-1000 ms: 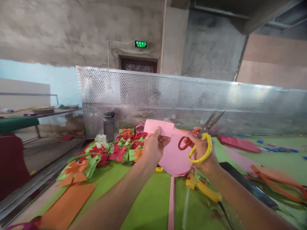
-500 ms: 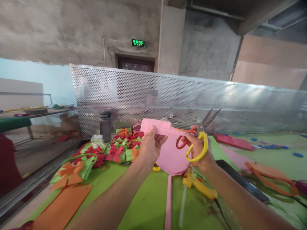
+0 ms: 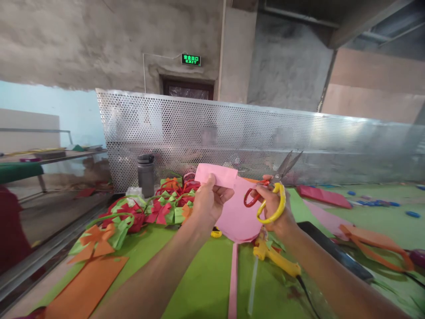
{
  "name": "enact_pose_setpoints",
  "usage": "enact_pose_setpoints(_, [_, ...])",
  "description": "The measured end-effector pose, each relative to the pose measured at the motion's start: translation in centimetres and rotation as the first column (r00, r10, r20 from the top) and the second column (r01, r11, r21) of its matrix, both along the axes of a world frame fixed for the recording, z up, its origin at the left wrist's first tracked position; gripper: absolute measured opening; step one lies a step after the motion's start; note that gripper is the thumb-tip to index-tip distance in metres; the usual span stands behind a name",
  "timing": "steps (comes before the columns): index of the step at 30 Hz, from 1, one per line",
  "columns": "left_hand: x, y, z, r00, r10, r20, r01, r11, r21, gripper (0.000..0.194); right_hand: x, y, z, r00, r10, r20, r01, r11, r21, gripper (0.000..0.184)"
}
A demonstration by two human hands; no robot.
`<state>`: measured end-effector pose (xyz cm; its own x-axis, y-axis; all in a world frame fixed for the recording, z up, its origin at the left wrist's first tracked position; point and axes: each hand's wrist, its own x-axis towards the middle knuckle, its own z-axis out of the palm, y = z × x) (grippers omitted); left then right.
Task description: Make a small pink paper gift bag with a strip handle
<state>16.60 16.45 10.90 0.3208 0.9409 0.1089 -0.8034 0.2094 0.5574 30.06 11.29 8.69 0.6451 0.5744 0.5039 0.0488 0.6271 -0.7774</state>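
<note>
My left hand (image 3: 212, 199) pinches a folded pink felt-like piece (image 3: 217, 173), thumb on its near face and fingers behind. In my right hand (image 3: 272, 199) is a pair of scissors (image 3: 280, 177) with one red and one yellow handle. Their blades are apart and point up and to the right, away from the pink piece. Whether the right fingertips also hold a pink end cannot be made out. Below and behind the hands lies a larger rounded pink sheet (image 3: 237, 219), and a narrow pink strip (image 3: 233, 279) runs from under it toward me.
A yellow glue gun (image 3: 277, 259) with a clear stick and cord lies below my right hand. At left are several felt bags with bows (image 3: 159, 208), a grey bottle (image 3: 146, 175) and an orange sheet (image 3: 89, 283). A dark flat object (image 3: 335, 250) lies right. Perforated metal panel (image 3: 179, 128) stands behind.
The pink strip stretched between the folded piece and my right hand no longer stands out clearly. The right hand and scissors have shifted slightly left; the left hand barely moved.
</note>
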Motion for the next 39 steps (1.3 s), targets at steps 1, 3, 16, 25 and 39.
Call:
enact_pose_setpoints(1, [0.0,0.0,0.1,1.000,0.001,0.001,-0.001,1.000,0.005,0.014,0.0,0.0,0.0,1.000,0.002,0.001,-0.002,1.000,-0.002,0.032])
enact_pose_setpoints(3, [-0.1,-0.2,0.3,1.000,0.006,0.003,-0.006,1.000,0.010,0.014,0.0,0.1,-0.1,1.000,0.008,-0.001,-0.008,1.000,-0.002,0.033])
enact_pose_setpoints(16, [-0.7,0.5,0.8,0.989,0.149,0.026,-0.148,0.989,-0.014,0.013,-1.4,1.2,-2.3,0.985,0.129,-0.114,-0.139,0.987,-0.080,0.042])
enact_pose_setpoints(25, [-1.5,1.4,1.2,0.970,0.234,0.068,-0.233,0.972,-0.019,0.014,-2.9,0.5,-3.4,0.969,0.195,-0.151,-0.212,0.971,-0.108,0.040])
enact_pose_setpoints(39, [-2.3,1.7,2.0,0.953,0.275,0.125,-0.276,0.961,-0.005,0.012,-9.3,-3.6,-5.2,0.879,0.476,-0.030,-0.464,0.840,-0.281,0.035])
